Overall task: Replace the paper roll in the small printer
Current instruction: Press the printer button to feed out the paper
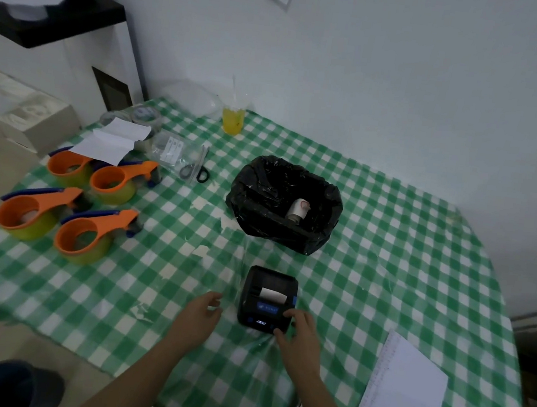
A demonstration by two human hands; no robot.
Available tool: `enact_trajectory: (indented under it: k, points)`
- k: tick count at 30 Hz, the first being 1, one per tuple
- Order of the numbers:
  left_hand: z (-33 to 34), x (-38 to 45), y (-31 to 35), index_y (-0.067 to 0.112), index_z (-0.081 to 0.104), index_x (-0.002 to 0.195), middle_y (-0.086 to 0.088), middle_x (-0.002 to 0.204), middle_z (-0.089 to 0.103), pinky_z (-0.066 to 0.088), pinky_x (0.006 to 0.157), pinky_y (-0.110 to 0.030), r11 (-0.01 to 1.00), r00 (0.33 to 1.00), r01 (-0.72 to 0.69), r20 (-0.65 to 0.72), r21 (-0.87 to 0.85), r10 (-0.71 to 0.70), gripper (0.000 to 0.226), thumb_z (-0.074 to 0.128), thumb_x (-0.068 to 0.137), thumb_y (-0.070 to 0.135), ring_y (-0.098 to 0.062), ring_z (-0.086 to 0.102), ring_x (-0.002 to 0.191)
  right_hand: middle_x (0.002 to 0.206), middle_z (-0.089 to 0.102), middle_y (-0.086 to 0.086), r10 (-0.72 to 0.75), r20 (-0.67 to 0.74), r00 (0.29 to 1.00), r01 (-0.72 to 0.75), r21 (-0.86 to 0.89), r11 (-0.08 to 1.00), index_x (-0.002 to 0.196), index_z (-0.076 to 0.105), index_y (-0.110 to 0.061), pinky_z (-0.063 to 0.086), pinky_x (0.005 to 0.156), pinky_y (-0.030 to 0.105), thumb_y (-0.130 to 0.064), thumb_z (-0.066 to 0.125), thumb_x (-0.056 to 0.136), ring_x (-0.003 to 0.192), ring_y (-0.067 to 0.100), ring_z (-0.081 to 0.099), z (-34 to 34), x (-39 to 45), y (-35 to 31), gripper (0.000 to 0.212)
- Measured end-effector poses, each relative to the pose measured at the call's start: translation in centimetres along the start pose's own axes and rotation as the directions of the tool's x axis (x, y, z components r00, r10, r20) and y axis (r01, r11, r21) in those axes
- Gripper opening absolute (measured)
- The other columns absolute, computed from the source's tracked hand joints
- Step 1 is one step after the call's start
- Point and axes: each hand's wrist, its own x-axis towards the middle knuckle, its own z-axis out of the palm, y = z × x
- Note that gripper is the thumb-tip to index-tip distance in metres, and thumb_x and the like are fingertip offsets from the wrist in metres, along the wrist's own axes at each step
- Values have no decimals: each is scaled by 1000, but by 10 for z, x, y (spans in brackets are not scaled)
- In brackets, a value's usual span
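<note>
Care is advised: the left hand, loosely curled and empty, is held just left of the printer at the near centre; the right hand, fingers spread, is rested on its near-right corner, where buttons could be pressed unintentionally.

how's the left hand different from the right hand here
The right hand rests on the small printer, fingers on its front right corner near the lit display; the left hand hangs just left of the printer, touching nothing. The right hand's fingers spread over the printer body; the left hand's fingers curl loosely in the air. Both are bare, empty, and reach in from the near edge of the green checked table.
</note>
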Motion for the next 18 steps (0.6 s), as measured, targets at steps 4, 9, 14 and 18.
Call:
enact_trajectory:
  k: [4, 9, 14, 18]
  points:
    - [-2, 2, 0, 13, 51, 125, -9, 122, 61, 44, 76, -26, 1000, 1000, -9, 5, 1, 9, 32, 50, 93, 17, -18, 59, 95, 109, 45, -8, 20, 3, 1000, -20, 42, 999, 94, 49, -29, 45, 77, 24, -12, 67, 80, 96, 12, 52, 0, 3, 1, 28]
    - [-6, 6, 0, 14, 52, 124, -8, 121, 62, 45, 76, -27, 1000, 1000, -20, 7, 13, 20, 31, 49, 93, 18, -16, 58, 92, 110, 50, -4, 53, -36, 998, -47, 149, 988, 84, 51, -37, 53, 79, 29, -10, 68, 80, 91, 15, 57, 2, 3, 1, 32]
    - [-7, 9, 1, 12, 54, 123, -9, 120, 63, 43, 77, -26, 1000, 1000, -27, 7, 4, 27, 30, 49, 93, 16, -15, 57, 89, 109, 52, -4, 52, -51, 997, -43, 158, 987, 77, 47, -42, 55, 79, 31, -8, 69, 79, 91, 16, 59, 3, 5, 1, 41]
    - [-7, 9, 0, 12, 54, 122, -10, 120, 63, 43, 78, -25, 999, 999, -31, 12, 8, 31, 30, 49, 93, 16, -15, 57, 90, 109, 52, -3, 40, -40, 998, -34, 138, 990, 76, 47, -42, 55, 80, 32, -8, 69, 79, 94, 19, 61, 2, 6, 1, 41]
